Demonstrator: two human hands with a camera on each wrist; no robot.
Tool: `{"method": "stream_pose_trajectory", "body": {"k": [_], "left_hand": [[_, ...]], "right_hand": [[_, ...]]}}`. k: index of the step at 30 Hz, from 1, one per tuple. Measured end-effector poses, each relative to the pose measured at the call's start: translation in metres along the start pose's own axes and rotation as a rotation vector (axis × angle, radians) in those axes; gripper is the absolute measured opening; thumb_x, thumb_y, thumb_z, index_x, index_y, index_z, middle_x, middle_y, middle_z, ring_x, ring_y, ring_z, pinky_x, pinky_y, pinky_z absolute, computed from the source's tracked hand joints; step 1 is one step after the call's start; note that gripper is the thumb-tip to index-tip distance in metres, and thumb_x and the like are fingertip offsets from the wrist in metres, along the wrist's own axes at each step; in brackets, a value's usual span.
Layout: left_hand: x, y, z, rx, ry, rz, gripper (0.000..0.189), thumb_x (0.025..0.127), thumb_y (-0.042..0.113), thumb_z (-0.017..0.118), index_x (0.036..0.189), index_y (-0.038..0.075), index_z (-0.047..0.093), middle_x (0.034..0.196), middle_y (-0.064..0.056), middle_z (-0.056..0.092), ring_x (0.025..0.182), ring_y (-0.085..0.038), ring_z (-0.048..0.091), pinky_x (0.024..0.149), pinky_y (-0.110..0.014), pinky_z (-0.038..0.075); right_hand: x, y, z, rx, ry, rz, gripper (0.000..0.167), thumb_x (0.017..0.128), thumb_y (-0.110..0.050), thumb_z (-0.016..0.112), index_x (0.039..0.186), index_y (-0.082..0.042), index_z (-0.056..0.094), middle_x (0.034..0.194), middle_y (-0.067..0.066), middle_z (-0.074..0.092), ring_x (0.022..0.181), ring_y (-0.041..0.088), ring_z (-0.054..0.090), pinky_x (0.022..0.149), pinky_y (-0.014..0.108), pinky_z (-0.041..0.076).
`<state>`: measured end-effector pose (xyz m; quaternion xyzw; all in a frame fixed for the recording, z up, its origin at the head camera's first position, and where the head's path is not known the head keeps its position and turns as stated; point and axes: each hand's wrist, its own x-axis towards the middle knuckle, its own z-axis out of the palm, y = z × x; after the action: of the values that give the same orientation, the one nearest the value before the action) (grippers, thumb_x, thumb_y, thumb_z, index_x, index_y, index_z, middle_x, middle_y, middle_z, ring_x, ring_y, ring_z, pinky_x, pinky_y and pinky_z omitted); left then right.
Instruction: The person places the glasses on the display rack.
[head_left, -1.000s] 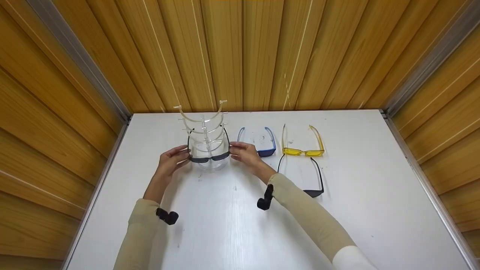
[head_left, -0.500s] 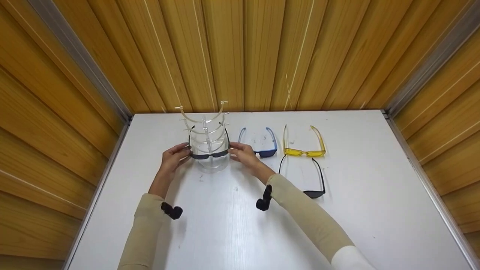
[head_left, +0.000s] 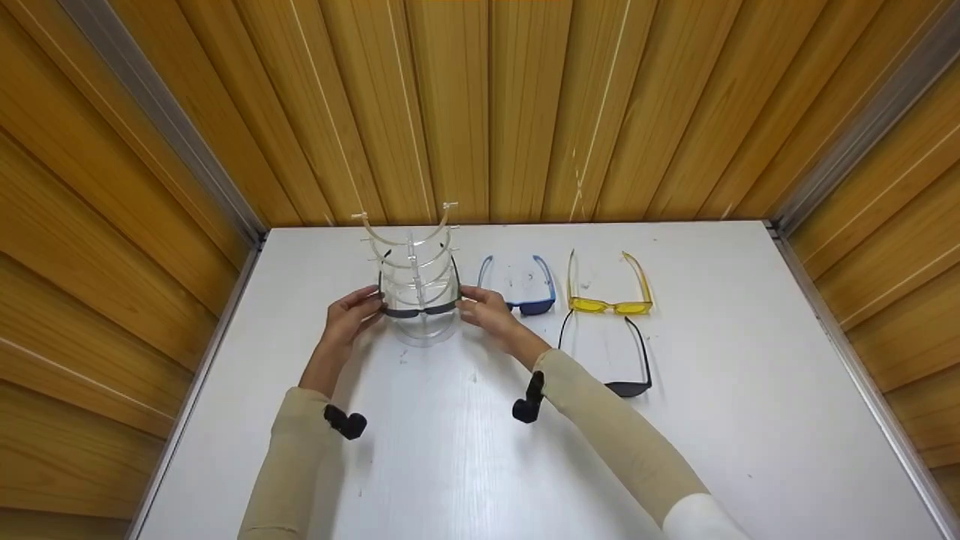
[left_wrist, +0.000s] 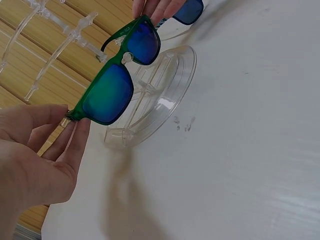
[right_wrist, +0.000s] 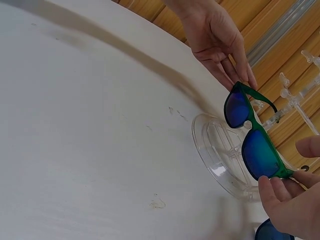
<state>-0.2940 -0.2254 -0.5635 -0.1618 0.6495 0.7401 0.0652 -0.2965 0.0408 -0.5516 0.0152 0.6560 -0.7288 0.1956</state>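
Observation:
Green-framed sunglasses (left_wrist: 107, 94) with blue mirrored lenses sit low on a clear display stand (head_left: 424, 336). A round clear knob of the stand shows at their nose bridge in both wrist views. My left hand (head_left: 346, 315) pinches one outer corner of the frame near the hinge. At the opposite corner my right hand (head_left: 489, 309) holds the frame, its fingertips (right_wrist: 270, 192) under the hinge. The temples reach back past the stand's curved arms. Higher up, the stand's clear arms (head_left: 409, 241) carry no glasses.
Right of the stand lie blue sunglasses (head_left: 535, 307), partly behind my right hand. Yellow glasses (head_left: 609, 306) lie farther right, with black sunglasses (head_left: 628, 388) in front of them, partly covered by my right forearm. A wood-panelled wall (head_left: 480, 112) closes the white table's back.
The sunglasses have shifted slightly back on the stand, and their front has tilted. My left hand moved a little away and to the right with them. Over the last half second almost nothing moves.

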Motion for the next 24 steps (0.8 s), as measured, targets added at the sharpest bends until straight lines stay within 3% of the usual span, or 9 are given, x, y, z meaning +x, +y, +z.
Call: {"method": "stream_pose_trajectory", "body": {"k": [5, 12, 18, 24], "left_hand": [[-0.003, 0.001, 0.000, 0.019, -0.013, -0.001, 0.046, 0.101, 0.004, 0.060, 0.146, -0.002, 0.052, 0.148, -0.023, 0.055, 0.108, -0.011, 0.068, 0.113, -0.036, 0.050], [-0.009, 0.001, -0.007, 0.039, -0.001, -0.008, 0.050, 0.100, 0.006, 0.063, 0.147, -0.003, 0.049, 0.141, -0.018, 0.062, 0.097, -0.005, 0.069, 0.113, -0.038, 0.051], [-0.020, 0.006, -0.016, 0.087, -0.021, -0.021, 0.053, 0.102, 0.010, 0.061, 0.151, -0.001, 0.044, 0.153, -0.021, 0.051, 0.110, -0.011, 0.066, 0.115, -0.037, 0.049], [-0.031, 0.011, -0.024, 0.130, -0.026, -0.016, 0.051, 0.102, 0.012, 0.061, 0.150, 0.000, 0.047, 0.150, -0.019, 0.055, 0.110, -0.009, 0.067, 0.114, -0.037, 0.050]], "right_hand": [[0.000, -0.001, -0.002, 0.002, 0.001, 0.006, 0.052, 0.098, -0.001, 0.054, 0.148, 0.010, 0.043, 0.152, 0.026, 0.048, 0.139, 0.035, 0.052, 0.118, 0.046, 0.044], [-0.005, -0.006, -0.010, -0.016, -0.023, 0.021, 0.056, 0.100, -0.002, 0.053, 0.152, 0.009, 0.037, 0.160, 0.026, 0.038, 0.147, 0.037, 0.042, 0.121, 0.047, 0.041], [-0.013, -0.012, -0.020, -0.001, -0.050, 0.021, 0.056, 0.101, -0.001, 0.052, 0.153, 0.010, 0.034, 0.159, 0.029, 0.037, 0.149, 0.038, 0.039, 0.122, 0.048, 0.039], [-0.026, -0.022, -0.033, -0.015, -0.091, 0.018, 0.054, 0.103, -0.003, 0.053, 0.154, 0.005, 0.037, 0.156, 0.028, 0.043, 0.147, 0.042, 0.040, 0.121, 0.046, 0.041]]}}
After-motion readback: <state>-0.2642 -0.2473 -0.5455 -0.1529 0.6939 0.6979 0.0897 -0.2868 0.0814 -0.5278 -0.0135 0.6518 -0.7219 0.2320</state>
